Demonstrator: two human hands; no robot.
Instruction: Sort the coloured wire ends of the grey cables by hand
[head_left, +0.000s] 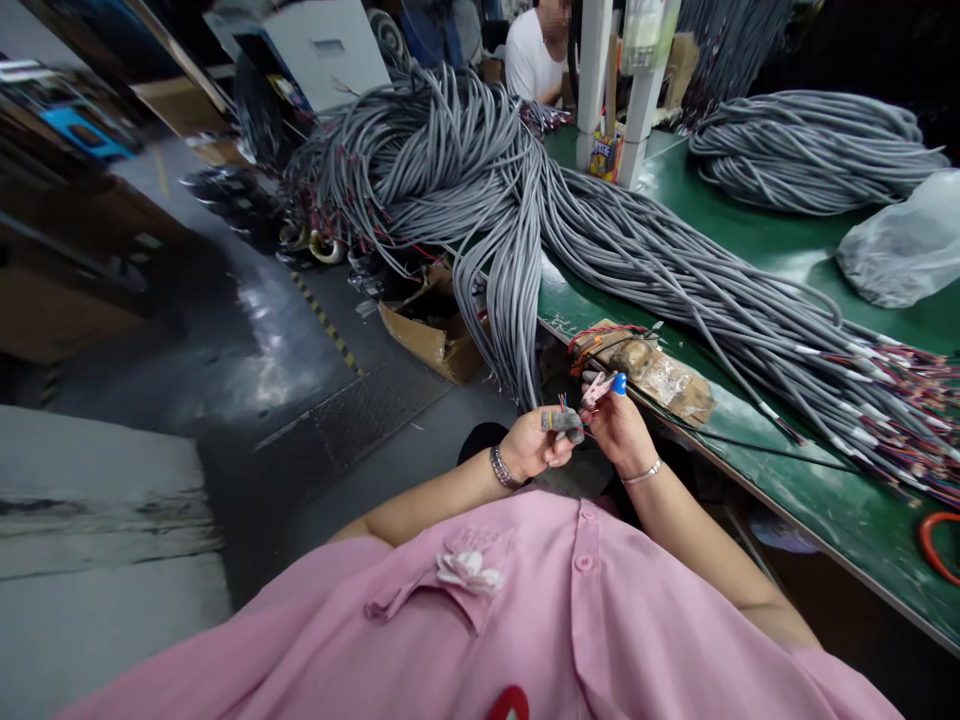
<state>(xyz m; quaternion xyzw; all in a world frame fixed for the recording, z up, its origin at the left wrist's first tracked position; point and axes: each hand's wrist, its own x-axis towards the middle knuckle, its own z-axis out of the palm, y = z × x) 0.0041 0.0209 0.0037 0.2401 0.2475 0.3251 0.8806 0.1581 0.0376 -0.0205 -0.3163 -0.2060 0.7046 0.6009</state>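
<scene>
My left hand (pixel 531 442) is closed in a pinch, with grey covers on its fingertips. Thin coloured wires (pixel 563 402) stick up from between those fingers. Close beside it on the right, my right hand (pixel 624 432) is also closed, its thumb wrapped in blue. A pale pinkish piece (pixel 598 388) shows at its fingertips; whether that is a finger wrap or a held part I cannot tell. Both hands are in front of my body, near the edge of the green table (pixel 806 520), and their fingertips nearly meet.
Long bundles of grey cable (pixel 660 245) lie across the table, some hanging over its edge. A taped cardboard piece (pixel 679 385) sits by the near edge. An open carton (pixel 427 335) stands on the floor. Behind the table is a person in white (pixel 529 55).
</scene>
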